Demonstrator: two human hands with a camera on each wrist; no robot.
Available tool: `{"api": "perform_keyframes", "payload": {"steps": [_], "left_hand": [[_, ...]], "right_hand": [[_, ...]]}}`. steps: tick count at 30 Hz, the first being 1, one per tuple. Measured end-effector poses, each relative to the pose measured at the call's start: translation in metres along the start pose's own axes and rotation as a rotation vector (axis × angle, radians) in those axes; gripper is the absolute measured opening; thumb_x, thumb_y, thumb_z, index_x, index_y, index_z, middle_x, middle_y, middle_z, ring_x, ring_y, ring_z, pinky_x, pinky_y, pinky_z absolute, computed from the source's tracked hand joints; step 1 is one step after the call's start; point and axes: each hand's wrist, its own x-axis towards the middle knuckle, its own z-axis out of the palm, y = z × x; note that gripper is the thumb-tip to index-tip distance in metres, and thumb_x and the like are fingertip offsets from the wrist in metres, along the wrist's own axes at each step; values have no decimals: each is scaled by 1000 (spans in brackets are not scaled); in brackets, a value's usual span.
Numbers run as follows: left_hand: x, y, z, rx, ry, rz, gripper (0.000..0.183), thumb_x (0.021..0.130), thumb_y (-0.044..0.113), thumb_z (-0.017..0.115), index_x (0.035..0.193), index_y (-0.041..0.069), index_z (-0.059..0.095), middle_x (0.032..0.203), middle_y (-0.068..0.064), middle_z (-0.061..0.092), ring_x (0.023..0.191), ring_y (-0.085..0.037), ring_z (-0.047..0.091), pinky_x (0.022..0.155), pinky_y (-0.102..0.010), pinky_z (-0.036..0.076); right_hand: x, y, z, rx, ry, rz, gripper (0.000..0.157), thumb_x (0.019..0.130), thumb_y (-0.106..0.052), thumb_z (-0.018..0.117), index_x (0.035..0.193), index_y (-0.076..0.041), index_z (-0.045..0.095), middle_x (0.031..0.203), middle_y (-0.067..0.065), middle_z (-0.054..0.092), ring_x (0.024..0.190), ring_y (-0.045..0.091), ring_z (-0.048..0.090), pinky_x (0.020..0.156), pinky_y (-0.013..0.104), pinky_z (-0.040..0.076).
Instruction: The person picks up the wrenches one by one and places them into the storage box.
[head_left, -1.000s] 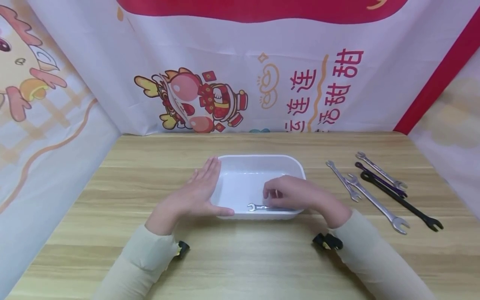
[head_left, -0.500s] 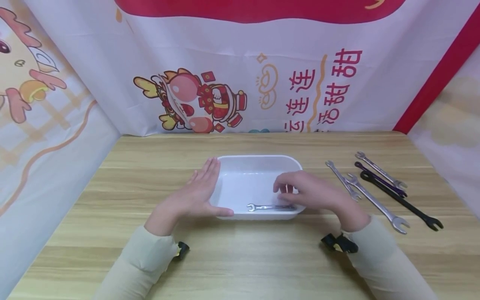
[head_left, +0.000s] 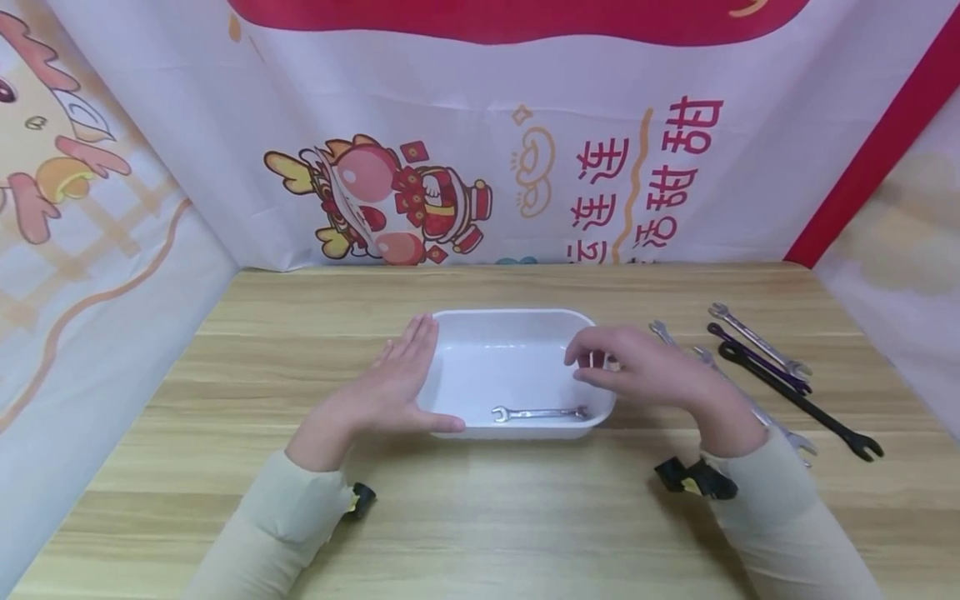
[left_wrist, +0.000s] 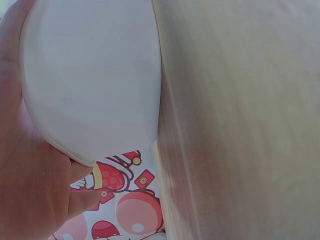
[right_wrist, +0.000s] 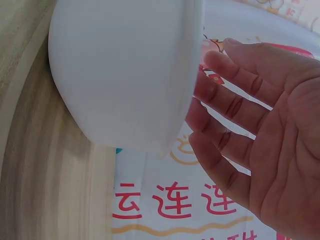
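Note:
A white plastic tray point(head_left: 517, 433) stands on the wooden table, with a small silver wrench point(head_left: 540, 412) lying inside along its near wall. My left hand point(head_left: 393, 379) rests on the tray's left end, fingers straight along the rim and thumb over the near edge. In the left wrist view, the palm point(left_wrist: 30, 175) lies against the tray's side. Over the right end of the tray hovers my right hand point(head_left: 637, 367), fingers loosely bent with nothing between them. The right wrist view shows the same right hand point(right_wrist: 270, 130) beside the tray wall point(right_wrist: 125, 75).
Right of the tray lie several wrenches: a black one point(head_left: 802, 400), a purple one point(head_left: 757, 357), a silver one point(head_left: 761, 337), and two more silver ones partly hidden behind my right hand and forearm. A printed cloth point(head_left: 495, 150) hangs behind the table.
My right hand has left the small wrench in the tray and moved up and right toward the tray's right rim, uncovering the wrench. The left hand stays in place.

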Motion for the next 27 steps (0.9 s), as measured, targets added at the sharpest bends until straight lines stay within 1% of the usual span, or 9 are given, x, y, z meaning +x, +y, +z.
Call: {"api": "perform_keyframes", "payload": {"steps": [4,8,15,20,24,27], "left_hand": [[0,0,-1,1,0,-1,136,71,79,67,159,10,-9,168,-7,-14,156,-24,-12,125,-54,6],[0,0,-2,4,-2,0,135,71,80,67,159,10,-9,168,-6,-14,156,-24,-12,125,-54,6],[1,0,-2,12,-1,5,135,71,80,66,159,10,-9,168,-8,-12,156,-25,-11,125,-54,7],[1,0,-2,13,-1,2,136,71,81,65,159,10,-8,168,-8,-12,156,-24,-11,125,-54,7],[1,-1,-2,14,-3,0,137,70,82,65,159,10,-8,169,-8,-11,156,-25,-11,124,-54,8],[0,-1,-1,14,-4,1,137,70,82,65,159,10,-8,168,-8,-11,156,-25,-11,124,-54,8]], "right_hand": [[-2,2,-5,16,3,5,19,95,-16,67,114,-13,69,102,-4,70,91,11,61,80,28,56],[-5,3,-9,24,27,18,20,94,-16,68,114,-13,69,101,-4,69,91,14,60,79,29,56],[-14,6,-21,21,78,45,21,95,-21,68,115,-15,69,105,-2,69,95,15,60,88,36,55],[-19,7,-28,23,99,46,21,95,-19,68,116,-15,69,106,-1,69,96,16,59,91,42,55],[-24,9,-33,16,122,40,21,95,-22,67,115,-16,69,105,-3,69,95,15,59,85,35,56],[-28,11,-37,1,143,50,21,95,-25,67,114,-18,69,106,-3,70,95,15,59,83,34,57]]}}
